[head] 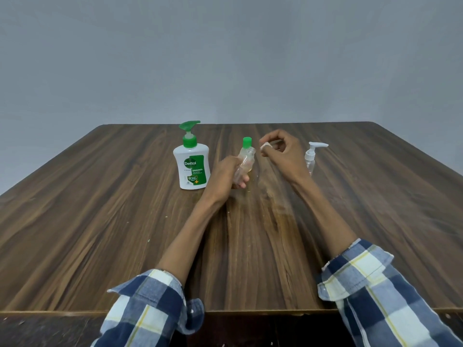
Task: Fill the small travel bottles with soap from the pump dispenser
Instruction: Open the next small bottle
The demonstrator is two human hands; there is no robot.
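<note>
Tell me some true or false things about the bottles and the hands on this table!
1. The white Dettol soap bottle with the green pump stands upright on the brown wooden table. True.
2. The left hand holds a small clear plastic bottle. True.
3. That bottle has its cap on. False: its neck is open; the right hand pinches a small white cap.
4. The clear bottle with the white pump lies on its side. False: it stands upright beside the right hand.
5. Another small bottle has a red cap. False: the cap is green.
</note>
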